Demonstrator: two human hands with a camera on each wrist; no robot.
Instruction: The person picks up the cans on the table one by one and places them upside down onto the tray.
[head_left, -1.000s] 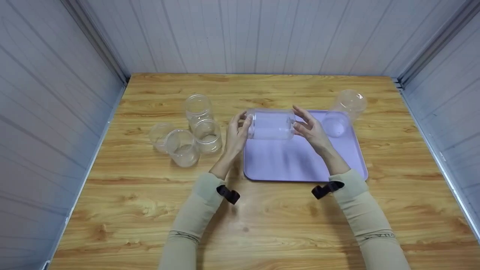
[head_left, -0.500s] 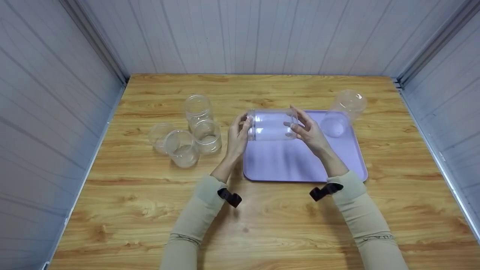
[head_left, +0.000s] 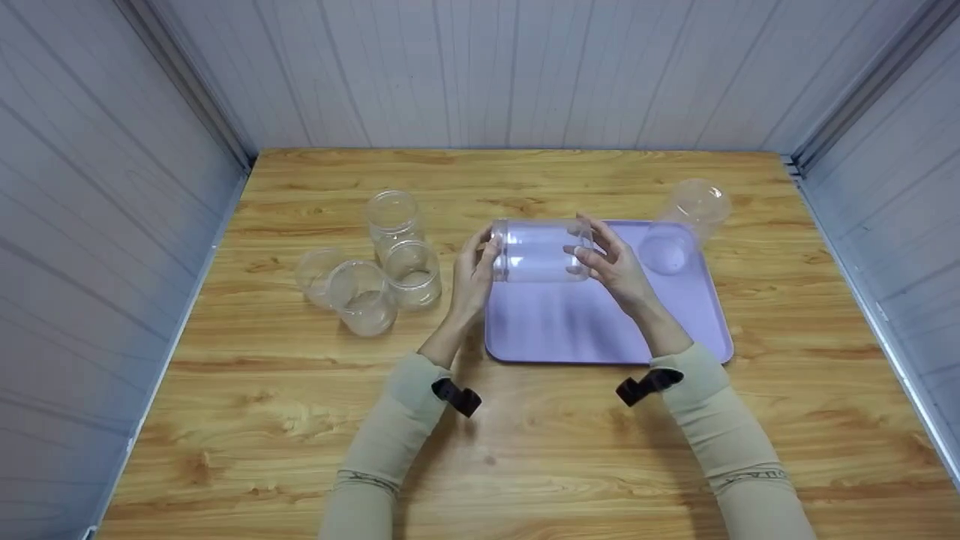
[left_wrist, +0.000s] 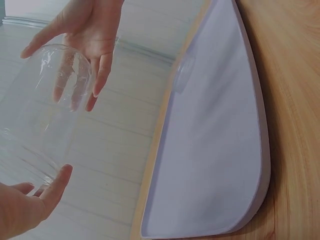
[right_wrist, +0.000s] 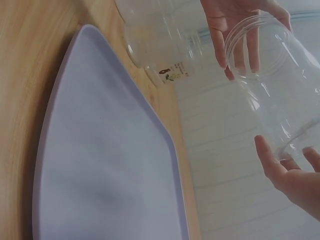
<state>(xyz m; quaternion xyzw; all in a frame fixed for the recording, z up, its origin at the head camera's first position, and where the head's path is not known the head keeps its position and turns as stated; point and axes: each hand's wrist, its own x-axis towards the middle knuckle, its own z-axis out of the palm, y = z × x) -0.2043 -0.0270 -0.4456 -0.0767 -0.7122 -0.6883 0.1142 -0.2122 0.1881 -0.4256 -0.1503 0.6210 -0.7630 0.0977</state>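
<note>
A clear plastic jar (head_left: 536, 251) lies sideways in the air over the purple tray (head_left: 570, 330), held between both hands. My left hand (head_left: 471, 285) grips its ridged, threaded mouth end, thumb on the near side and fingers behind. At the smooth base end, my right hand (head_left: 624, 277) holds it with thumb and spread fingers, some showing through the plastic. The left wrist view has the jar (left_wrist: 45, 110) with the right hand's fingers around its rounded base. In the right wrist view, the jar's (right_wrist: 285, 90) open mouth and rim rings face the left hand.
Several clear jars (head_left: 367, 307) stand grouped on the wooden table (head_left: 300, 420), left of the tray. One jar (right_wrist: 172, 72) bears a small printed label. Another clear jar (head_left: 697, 210) stands on the tray's far right corner. Panelled walls (head_left: 480, 75) enclose the table's back and sides.
The right hand has shifted slightly left, and its thumb now overlaps the jar's base end more. Highlights on the jar have changed. The standing jars and the tray have stayed put.
</note>
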